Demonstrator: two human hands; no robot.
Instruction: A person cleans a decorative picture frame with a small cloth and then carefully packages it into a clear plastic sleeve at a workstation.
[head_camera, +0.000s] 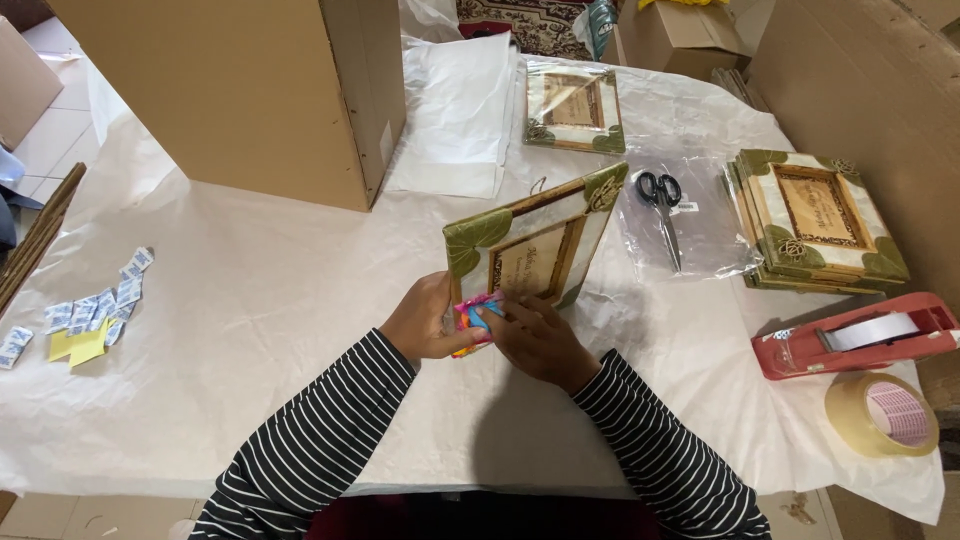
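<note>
Pinching a colourful packet (474, 318), both hands' grip holds it against the tilted frame (530, 245).

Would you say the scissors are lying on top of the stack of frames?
No, the scissors lie on a clear plastic sheet beside the stack of frames.

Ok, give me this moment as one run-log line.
left hand: holds colourful small packet | right hand: on packet, against tilted decorated frame | scissors: on plastic sleeve | frame stack: right
</note>
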